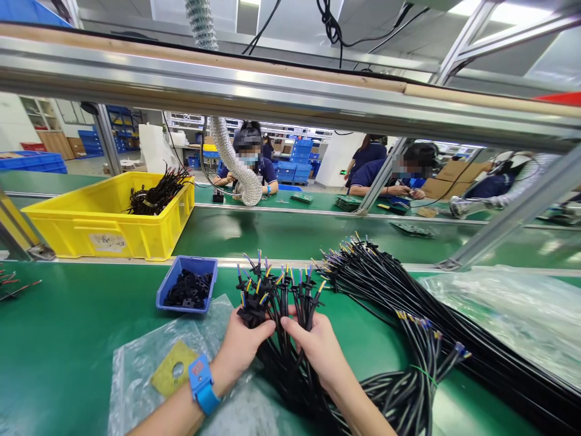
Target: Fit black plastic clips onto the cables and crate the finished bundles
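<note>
Both hands grip one bundle of black cables [284, 357] whose ends carry small black clips and yellow, blue and white wire tips. My left hand [245, 339] is closed around the left part, its thumb lying over the cables. On the right part, my right hand [313, 342] is closed too, thumb toward the other thumb. A blue wrist strap [204, 387] circles my left wrist. Beyond my left hand stands a small blue bin [187, 306] of black clips. To the right lie a long cable bundle [399, 284] and a coiled bundle tied in green [411, 387].
A yellow crate [122, 239] with dark cables stands at the back left. A plastic bag [136, 369] and a yellow sponge [170, 369] lie at left, clear plastic [512, 309] at right. Metal rails cross above; people sit across the bench.
</note>
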The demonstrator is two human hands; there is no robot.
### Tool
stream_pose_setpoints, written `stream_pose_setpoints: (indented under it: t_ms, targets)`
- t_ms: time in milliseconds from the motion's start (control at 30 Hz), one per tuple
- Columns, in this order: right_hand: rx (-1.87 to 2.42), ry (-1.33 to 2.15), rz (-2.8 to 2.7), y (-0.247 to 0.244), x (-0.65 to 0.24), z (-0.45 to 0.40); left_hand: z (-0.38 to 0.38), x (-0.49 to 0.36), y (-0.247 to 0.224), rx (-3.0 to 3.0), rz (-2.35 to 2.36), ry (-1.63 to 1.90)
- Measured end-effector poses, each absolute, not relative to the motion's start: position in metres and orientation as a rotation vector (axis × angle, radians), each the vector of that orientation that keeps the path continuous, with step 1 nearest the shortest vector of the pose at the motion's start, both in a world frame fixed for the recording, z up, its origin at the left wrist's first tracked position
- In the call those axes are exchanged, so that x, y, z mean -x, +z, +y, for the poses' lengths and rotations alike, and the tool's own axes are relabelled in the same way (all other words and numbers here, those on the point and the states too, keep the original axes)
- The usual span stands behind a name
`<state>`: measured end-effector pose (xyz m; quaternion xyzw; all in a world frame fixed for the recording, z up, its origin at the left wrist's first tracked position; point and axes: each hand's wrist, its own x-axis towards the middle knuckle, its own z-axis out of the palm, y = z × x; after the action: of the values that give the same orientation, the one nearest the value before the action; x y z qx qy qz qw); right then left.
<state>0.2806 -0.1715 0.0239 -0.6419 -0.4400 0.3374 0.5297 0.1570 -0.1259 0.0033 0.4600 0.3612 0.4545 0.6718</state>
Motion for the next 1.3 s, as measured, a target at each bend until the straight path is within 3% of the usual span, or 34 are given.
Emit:
stream_pose_setpoints:
  t_ms: [767,967,1300]
  targets:
    - [1.55,0.842,-0.925,0.021,-0.281,-0.172,-0.125,-0.16,0.0,-1.084,0.733,1.015]
    - [1.384,0.985,-1.042,0.031,-0.276,-0.168,-0.126,-0.159,0.007,-1.195,0.687,1.012]
    - [1.346,0.947,-0.644,0.015,-0.302,-0.156,-0.131,-0.162,0.004,-0.997,0.773,1.045]
